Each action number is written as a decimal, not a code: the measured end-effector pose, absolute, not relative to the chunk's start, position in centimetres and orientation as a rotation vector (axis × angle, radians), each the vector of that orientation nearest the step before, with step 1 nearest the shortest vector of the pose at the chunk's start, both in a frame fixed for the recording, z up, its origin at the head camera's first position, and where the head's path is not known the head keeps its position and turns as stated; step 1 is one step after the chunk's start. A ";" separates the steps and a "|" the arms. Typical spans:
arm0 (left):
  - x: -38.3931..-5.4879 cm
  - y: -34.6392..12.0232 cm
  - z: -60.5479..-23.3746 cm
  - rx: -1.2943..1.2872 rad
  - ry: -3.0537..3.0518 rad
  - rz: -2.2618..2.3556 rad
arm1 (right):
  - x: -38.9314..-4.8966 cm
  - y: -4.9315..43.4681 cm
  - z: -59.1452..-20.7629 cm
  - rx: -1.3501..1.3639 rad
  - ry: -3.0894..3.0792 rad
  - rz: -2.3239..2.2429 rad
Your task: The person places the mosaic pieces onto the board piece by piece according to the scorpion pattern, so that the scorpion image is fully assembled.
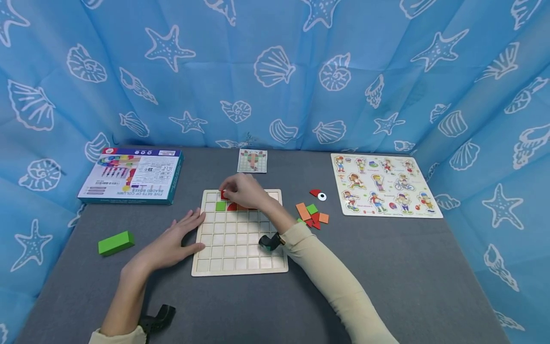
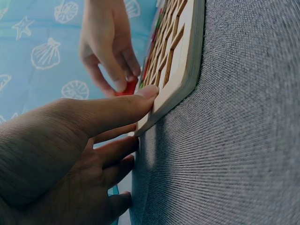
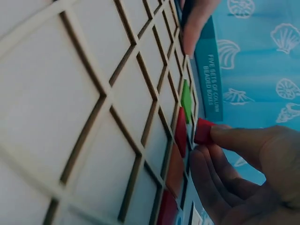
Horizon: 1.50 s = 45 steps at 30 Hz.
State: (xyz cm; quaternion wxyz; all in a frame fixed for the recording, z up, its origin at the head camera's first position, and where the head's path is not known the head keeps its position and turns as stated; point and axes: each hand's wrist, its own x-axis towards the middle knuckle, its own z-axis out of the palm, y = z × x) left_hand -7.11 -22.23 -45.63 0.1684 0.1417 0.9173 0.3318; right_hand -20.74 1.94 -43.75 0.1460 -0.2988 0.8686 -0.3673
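Observation:
A wooden grid board (image 1: 240,252) lies on the table in front of me. My right hand (image 1: 248,192) is over its far left part and pinches a small red tile (image 3: 203,131) between thumb and fingers. Below that tile, a green tile (image 1: 220,206) sits in a cell, with a red tile (image 3: 180,133) and an orange tile (image 3: 175,169) beside it in the same row. At the board's left edge rests my left hand (image 1: 178,240), fingers extended. In the left wrist view its thumb (image 2: 119,110) touches the rim.
Loose coloured tiles (image 1: 303,211) lie right of the board, near a white eye disc (image 1: 322,196). A pattern card (image 1: 252,161) is behind the board. A box (image 1: 131,176) and a green block (image 1: 116,243) stand left; a picture puzzle board (image 1: 386,186) lies right.

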 end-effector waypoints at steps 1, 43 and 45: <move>-7.1 -22.2 -45.6 0.402 2.605 0.938 | -20.8 1.6 -43.8 -0.851 2.514 -1.043; -6.9 -22.1 -45.6 0.381 2.604 0.914 | -18.6 4.6 -43.3 -0.888 2.585 -1.117; -6.9 -22.0 -45.6 0.381 2.606 0.913 | -18.4 5.7 -43.2 -0.890 2.585 -1.121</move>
